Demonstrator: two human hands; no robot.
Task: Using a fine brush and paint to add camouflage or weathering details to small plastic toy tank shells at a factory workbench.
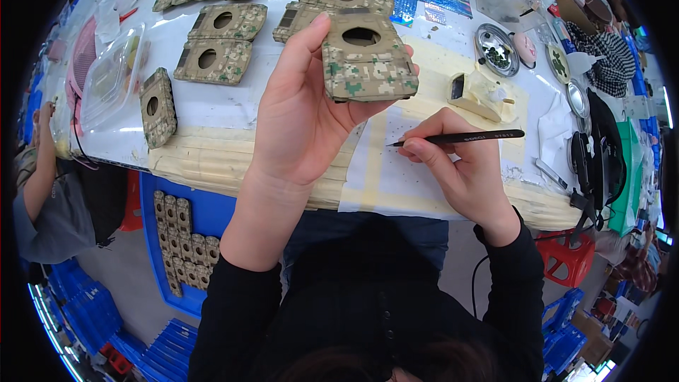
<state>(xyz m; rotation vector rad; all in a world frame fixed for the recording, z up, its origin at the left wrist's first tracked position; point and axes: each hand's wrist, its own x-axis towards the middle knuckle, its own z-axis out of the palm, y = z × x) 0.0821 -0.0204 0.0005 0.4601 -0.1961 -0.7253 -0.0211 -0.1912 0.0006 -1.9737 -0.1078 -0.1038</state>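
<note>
My left hand (304,110) holds up a camouflage-painted shell (366,56) with a round hole in its top, thumb along its left side and fingers behind it. My right hand (456,159) grips a thin black brush (460,137) like a pen, its tip pointing left, just below the shell. The right hand rests over white paper taped on the table (212,110).
Several more camouflage shells (223,39) lie on the table's far left, and others stand in a blue crate (185,237) below its edge. Small metal dishes (496,48) and a cream block (477,95) sit at right. Another person's arm (39,170) is at far left.
</note>
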